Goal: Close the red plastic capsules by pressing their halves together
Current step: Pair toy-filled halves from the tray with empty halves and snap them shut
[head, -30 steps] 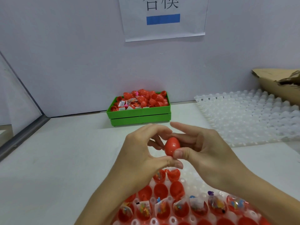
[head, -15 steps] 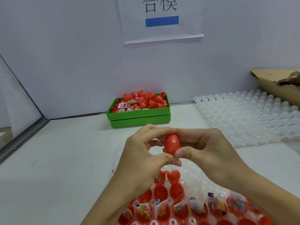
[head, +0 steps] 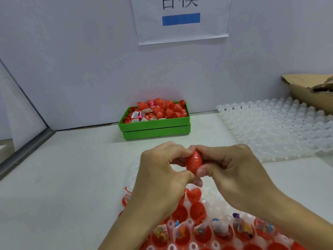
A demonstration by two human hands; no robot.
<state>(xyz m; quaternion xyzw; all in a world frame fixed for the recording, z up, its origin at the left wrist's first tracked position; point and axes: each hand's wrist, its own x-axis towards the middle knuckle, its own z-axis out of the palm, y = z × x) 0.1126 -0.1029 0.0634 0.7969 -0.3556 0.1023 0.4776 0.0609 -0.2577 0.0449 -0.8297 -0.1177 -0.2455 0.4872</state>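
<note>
A white table (head: 63, 186) carries the work, with a clear dimpled tray (head: 212, 204) kept at the near edge so that open red halves (head: 197, 210) stand upright within reach. A green bin (head: 155, 126) of capsules is set back by the wall. Above the tray, one red capsule (head: 194, 162) is pinched end to end by the left hand (head: 162, 175) and right hand (head: 234, 170), thumbs below and fingers curled over the top, presumably so the halves are squeezed shut.
</note>
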